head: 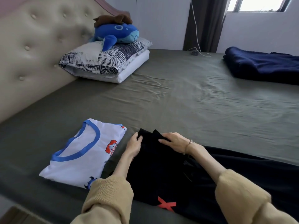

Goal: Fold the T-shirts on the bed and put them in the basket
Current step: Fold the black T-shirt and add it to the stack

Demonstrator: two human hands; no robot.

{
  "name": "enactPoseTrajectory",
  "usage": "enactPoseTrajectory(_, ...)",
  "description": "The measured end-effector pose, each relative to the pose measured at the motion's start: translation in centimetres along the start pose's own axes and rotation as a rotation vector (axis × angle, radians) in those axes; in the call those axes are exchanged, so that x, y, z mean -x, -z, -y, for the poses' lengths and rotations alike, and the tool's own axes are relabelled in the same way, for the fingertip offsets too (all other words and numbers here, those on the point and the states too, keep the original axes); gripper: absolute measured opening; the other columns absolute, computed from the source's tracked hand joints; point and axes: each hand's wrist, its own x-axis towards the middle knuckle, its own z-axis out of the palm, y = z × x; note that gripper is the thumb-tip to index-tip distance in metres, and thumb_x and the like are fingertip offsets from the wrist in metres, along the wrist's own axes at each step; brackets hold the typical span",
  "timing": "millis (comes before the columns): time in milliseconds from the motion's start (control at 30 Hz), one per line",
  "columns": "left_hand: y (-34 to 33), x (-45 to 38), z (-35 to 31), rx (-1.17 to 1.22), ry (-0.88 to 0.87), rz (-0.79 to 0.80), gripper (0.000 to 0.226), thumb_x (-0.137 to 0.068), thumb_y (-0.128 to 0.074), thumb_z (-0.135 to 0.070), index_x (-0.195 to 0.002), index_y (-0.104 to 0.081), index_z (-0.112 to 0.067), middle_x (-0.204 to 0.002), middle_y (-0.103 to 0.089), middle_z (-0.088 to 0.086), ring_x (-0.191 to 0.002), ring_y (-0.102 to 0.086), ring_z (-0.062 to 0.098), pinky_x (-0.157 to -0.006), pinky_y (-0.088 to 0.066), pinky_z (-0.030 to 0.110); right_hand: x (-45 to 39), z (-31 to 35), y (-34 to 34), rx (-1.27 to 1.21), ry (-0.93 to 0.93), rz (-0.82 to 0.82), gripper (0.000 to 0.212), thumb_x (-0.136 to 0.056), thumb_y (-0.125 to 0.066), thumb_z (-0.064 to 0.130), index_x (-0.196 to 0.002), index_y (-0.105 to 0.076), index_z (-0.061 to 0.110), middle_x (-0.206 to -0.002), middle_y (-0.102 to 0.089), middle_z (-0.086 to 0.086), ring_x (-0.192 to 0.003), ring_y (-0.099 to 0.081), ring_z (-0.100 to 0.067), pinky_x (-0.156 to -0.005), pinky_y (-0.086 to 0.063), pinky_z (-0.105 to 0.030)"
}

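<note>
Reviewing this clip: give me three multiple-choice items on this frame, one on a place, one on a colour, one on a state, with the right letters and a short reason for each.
1. Where does the white T-shirt lie relative to the black T-shirt?
A. on the person's left of it
B. on top of it
C. on the pillow

2. What colour is the collar trim of the white T-shirt?
A. red
B. blue
C. green

3. What is the left hand doing?
A. hanging idle off the bed
B. gripping the far edge of the black T-shirt
C. holding the plush toy

Answers: 1 A, it lies folded on the bed sheet beside the black one. 2 B, a blue band rings the neck. 3 B, its fingers curl over the dark cloth, as do those of the right hand.
</note>
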Motion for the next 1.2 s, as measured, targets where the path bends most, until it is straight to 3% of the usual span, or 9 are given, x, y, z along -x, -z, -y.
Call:
enactPoseTrajectory(200, -0.1, 0.8, -0.6, 0.186, 0.038, -0.023, 0.034, -0.093, -0.057, -0.034, -0.114, -0.049, -0.010, -0.120, -0.060, 0.010, -0.108, -0.057, 0.023, -0.094, -0.045, 0.034, -0.6, -1.8, -0.1, -0.086, -0.071, 0.126, 0.028, -0.099, -0.045, 0.023, -0.122, -0.058, 0.014, -0.117, -0.063, -0.001, -0.109, -0.057, -0.016, -0.095, -0.040, -0.020)
enactPoseTrajectory(333, 0.2, 1.9, -0.6, 0.264, 0.026, 0.015, 0.042, -0.085, -0.069, -0.022, -0.109, -0.035, -0.019, -0.110, -0.052, 0.001, -0.103, -0.055, 0.020, -0.094, -0.046, 0.035, -0.3, -0.9, 0.2, -0.186, -0.056, 0.163, 0.028, -0.098, -0.049, 0.024, -0.115, -0.063, 0.007, -0.101, -0.059, 0.005, -0.095, -0.053, -0.007, -0.074, -0.036, 0.001)
enactPoseTrajectory(400, 0.3, 2.1, -0.5, 0.240, -0.015, 0.074, 0.033, -0.087, -0.059, -0.005, -0.100, -0.036, -0.025, -0.114, -0.051, 0.006, -0.105, -0.053, 0.023, -0.088, -0.047, 0.034, -0.5, -0.8, 0.1, -0.182, -0.065, 0.175, 0.029, -0.096, -0.052, 0.028, -0.114, -0.065, 0.009, -0.100, -0.060, 0.006, -0.094, -0.054, -0.006, -0.075, -0.039, -0.005)
enactPoseTrajectory(500, 0.6, 3.3, -1.6, 0.255, -0.042, 0.168, 0.013, -0.092, -0.054, -0.016, -0.082, -0.049, -0.022, -0.094, -0.056, -0.002, -0.086, -0.050, 0.009, -0.070, -0.039, 0.021, -0.9, -0.8, -0.1, -0.193, -0.112, 0.175, 0.028, -0.088, -0.063, 0.033, -0.111, -0.064, 0.015, -0.094, -0.062, 0.006, -0.089, -0.058, -0.009, -0.076, -0.043, -0.016)
enactPoseTrajectory(633, 0.6, 3.4, -0.8, 0.222, -0.062, 0.206, 0.031, -0.064, -0.080, -0.049, -0.078, -0.067, -0.024, -0.102, -0.066, 0.001, -0.095, -0.060, 0.011, -0.088, -0.048, 0.028, -0.8, -1.0, -0.1, -0.162, -0.155, 0.142, 0.055, -0.079, -0.074, 0.025, -0.129, -0.051, 0.020, -0.119, -0.060, 0.000, -0.112, -0.055, -0.016, -0.094, -0.042, -0.023)
enactPoseTrajectory(733, 0.5, 3.1, 0.0, 0.107, -0.069, 0.153, 0.029, -0.056, -0.083, -0.041, -0.061, -0.062, -0.022, -0.093, -0.060, -0.001, -0.101, -0.054, 0.016, -0.099, -0.043, 0.037, -0.3, -1.5, 0.7, -0.246, -0.256, 0.175, 0.069, -0.078, -0.074, 0.017, -0.137, -0.039, 0.023, -0.133, -0.047, -0.008, -0.121, -0.049, -0.020, -0.095, -0.040, -0.024)
enactPoseTrajectory(900, 0.6, 3.6, -0.7, 0.121, -0.086, 0.098, 0.042, -0.077, -0.070, -0.010, -0.053, -0.036, -0.018, -0.064, -0.038, -0.003, -0.071, -0.043, 0.004, -0.075, -0.030, 0.027, 0.8, -2.6, 1.8, -0.187, -0.379, 0.218, 0.054, -0.083, -0.070, 0.021, -0.129, -0.044, 0.019, -0.116, -0.046, -0.003, -0.100, -0.051, -0.016, -0.069, -0.046, -0.022)
enactPoseTrajectory(1067, 0.3, 3.9, -1.0, 0.074, -0.090, 0.078, 0.030, -0.063, -0.069, -0.015, -0.045, -0.046, -0.022, -0.056, -0.046, -0.007, -0.063, -0.043, 0.010, -0.067, -0.035, 0.027, 1.4, -4.2, 1.3, -0.227, -0.461, 0.153, 0.041, -0.073, -0.072, 0.052, -0.094, -0.059, 0.020, -0.086, -0.057, -0.002, -0.062, -0.052, -0.014, -0.054, -0.043, -0.020)
enactPoseTrajectory(1200, 0.5, 4.1, -1.1, 0.090, -0.110, 0.053, 0.019, -0.063, -0.069, -0.015, -0.061, -0.052, -0.021, -0.065, -0.052, -0.004, -0.067, -0.045, 0.015, -0.069, -0.038, 0.029, 1.9, -5.5, 0.7, -0.274, -0.569, 0.074, 0.040, -0.072, -0.080, 0.034, -0.096, -0.052, 0.017, -0.084, -0.057, -0.006, -0.048, -0.044, -0.011, -0.047, -0.040, -0.020)
